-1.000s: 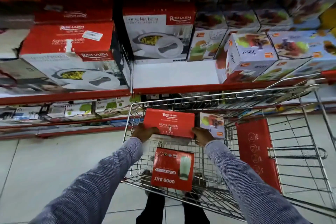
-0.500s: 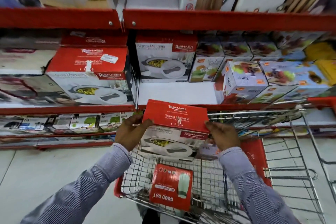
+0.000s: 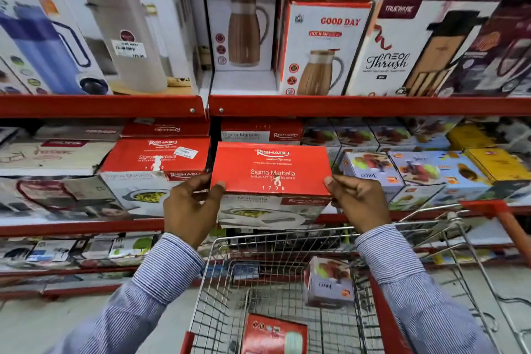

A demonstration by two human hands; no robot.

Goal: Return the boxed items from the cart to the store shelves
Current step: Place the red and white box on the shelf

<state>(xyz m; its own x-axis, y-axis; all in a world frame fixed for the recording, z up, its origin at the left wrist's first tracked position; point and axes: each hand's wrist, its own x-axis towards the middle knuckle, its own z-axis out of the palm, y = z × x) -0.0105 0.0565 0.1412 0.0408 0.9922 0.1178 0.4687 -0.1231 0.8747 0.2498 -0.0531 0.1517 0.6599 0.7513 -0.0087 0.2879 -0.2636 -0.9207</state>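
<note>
I hold a red-topped Rishabh casserole box (image 3: pixel 271 171) up at the level of the middle shelf (image 3: pixel 86 225). My left hand (image 3: pixel 191 205) grips its left side and my right hand (image 3: pixel 357 200) grips its right side. Behind it stands a matching casserole box (image 3: pixel 260 131) on that shelf, and another matching box (image 3: pixel 155 165) lies to the left. Below my arms is the wire cart (image 3: pixel 287 241). In it lie a juicer box (image 3: pixel 327 283) and a red Good Day box (image 3: pixel 273 335).
The upper shelf (image 3: pixel 344 105) carries tall jug and flask boxes. Juicer boxes (image 3: pixel 402 172) fill the middle shelf to the right of the held box. Flat boxes line the lower shelves at left. The cart's red handle (image 3: pixel 494 211) is at right.
Both hands lifted the casserole box out of the cart and up to the middle shelf's height. My view tilted upward, showing the upper shelf.
</note>
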